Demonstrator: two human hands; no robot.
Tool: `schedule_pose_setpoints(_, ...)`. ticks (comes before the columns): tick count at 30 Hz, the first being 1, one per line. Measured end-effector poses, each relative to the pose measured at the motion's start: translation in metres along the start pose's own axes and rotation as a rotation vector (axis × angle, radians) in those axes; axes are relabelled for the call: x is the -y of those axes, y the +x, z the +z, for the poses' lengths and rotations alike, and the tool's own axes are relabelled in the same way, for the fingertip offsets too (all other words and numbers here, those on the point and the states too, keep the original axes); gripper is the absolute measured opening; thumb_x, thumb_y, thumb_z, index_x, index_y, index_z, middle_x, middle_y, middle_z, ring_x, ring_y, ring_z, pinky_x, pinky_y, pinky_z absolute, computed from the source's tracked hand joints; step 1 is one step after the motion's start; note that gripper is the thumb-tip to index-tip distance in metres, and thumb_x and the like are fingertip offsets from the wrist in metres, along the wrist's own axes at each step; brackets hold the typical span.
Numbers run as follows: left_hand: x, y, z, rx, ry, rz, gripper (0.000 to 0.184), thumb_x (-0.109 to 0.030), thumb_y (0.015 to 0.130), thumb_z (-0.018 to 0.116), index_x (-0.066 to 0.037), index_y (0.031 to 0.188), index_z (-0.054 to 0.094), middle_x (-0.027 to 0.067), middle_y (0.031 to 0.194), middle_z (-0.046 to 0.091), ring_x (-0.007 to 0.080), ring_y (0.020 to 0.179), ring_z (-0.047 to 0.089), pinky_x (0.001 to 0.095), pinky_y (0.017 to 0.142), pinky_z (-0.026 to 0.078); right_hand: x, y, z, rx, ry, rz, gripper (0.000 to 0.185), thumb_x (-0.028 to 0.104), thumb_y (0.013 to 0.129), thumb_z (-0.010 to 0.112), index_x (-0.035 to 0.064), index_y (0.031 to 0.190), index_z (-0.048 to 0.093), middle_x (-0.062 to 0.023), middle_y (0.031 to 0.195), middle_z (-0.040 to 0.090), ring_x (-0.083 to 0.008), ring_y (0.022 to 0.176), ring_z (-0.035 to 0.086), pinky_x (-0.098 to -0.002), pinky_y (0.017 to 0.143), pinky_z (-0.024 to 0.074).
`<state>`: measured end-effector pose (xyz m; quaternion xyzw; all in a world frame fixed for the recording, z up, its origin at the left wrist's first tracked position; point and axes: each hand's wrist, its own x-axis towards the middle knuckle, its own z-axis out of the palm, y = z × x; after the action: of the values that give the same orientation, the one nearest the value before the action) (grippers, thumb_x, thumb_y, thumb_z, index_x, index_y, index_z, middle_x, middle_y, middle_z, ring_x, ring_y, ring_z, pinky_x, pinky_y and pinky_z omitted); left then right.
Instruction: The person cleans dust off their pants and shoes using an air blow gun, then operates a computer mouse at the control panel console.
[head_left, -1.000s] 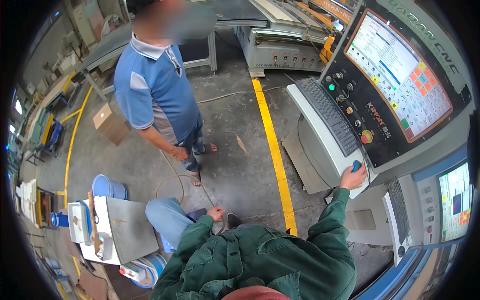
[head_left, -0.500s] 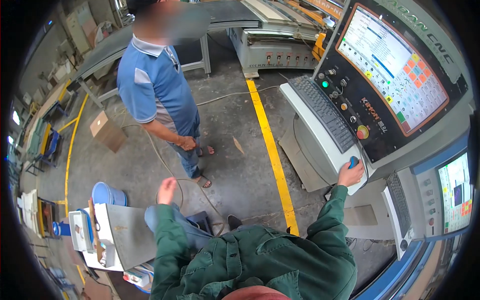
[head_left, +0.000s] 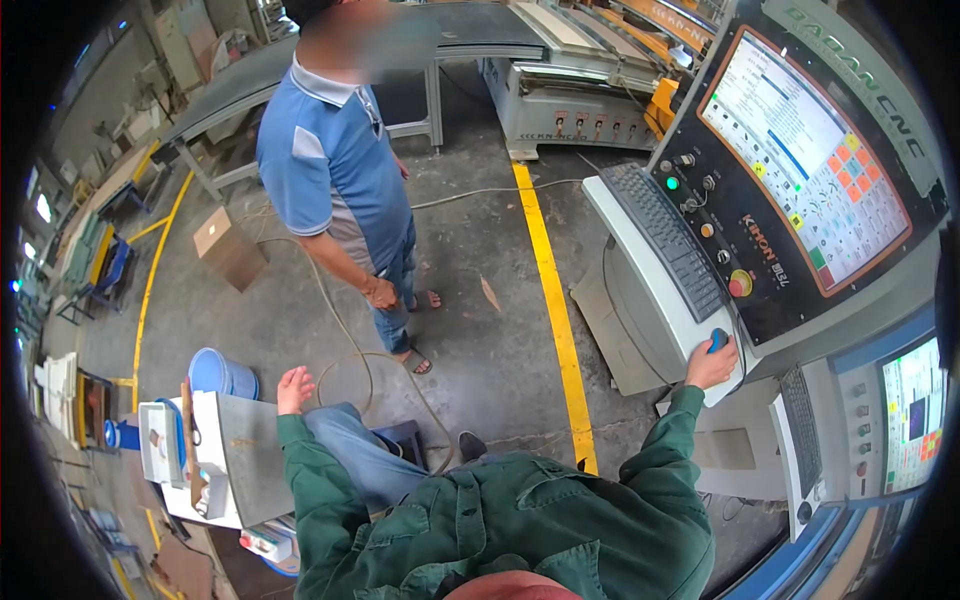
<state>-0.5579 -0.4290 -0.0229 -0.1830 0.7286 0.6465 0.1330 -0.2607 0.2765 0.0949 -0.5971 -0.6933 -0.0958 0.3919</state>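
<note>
On the white shelf [head_left: 640,270] of the control cabinet, my right hand [head_left: 711,364] is closed over a blue mouse [head_left: 718,341]. A black keyboard [head_left: 665,240] lies on the same shelf, beneath a lit screen [head_left: 805,160] and a panel of buttons with a red knob [head_left: 740,283]. My left hand [head_left: 295,390] is raised out to the left, palm up with its fingers apart and nothing in it, near the corner of a grey board [head_left: 255,450].
A person in a blue shirt [head_left: 345,165] stands ahead, left of a yellow floor line [head_left: 548,290]. A loose hose [head_left: 345,320] loops over the floor. A blue bucket [head_left: 222,375] and a cardboard box [head_left: 230,250] are at the left. A second console [head_left: 912,400] stands at the right.
My left hand has risen from near my lap and swung out to the left, its fingers now spread. My right hand stays on the mouse. The other person's near arm has shifted slightly.
</note>
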Motion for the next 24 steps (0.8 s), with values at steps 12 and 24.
schedule_pose_setpoints(12, -0.001, -0.001, 0.001, 0.038, -0.021, -0.015, 0.031, -0.033, 0.082, 0.057, -0.01, 0.102, 0.055, 0.0055, 0.086, 0.061, 0.012, 0.061, 0.058, 0.0221, 0.049, 0.042, 0.0, -0.001, -0.002, -0.006, 0.014, -0.012, 0.044, 0.022, 0.071, 0.055, 0.0111, 0.113, 0.047, -0.0126, 0.111, 0.049, -0.033, 0.098, 0.048, -0.0467, 0.077, 0.0386)
schedule_pose_setpoints(24, 0.002, 0.005, 0.004, 0.068, 0.003, -0.015, 0.032, -0.034, 0.082, 0.056, -0.009, 0.103, 0.054, 0.0054, 0.085, 0.061, 0.0119, 0.061, 0.058, 0.0217, 0.049, 0.042, 0.005, 0.0, -0.008, 0.012, -0.002, -0.004, 0.043, 0.022, 0.071, 0.056, 0.0097, 0.111, 0.048, -0.013, 0.109, 0.049, -0.0331, 0.097, 0.049, -0.0458, 0.078, 0.0388)
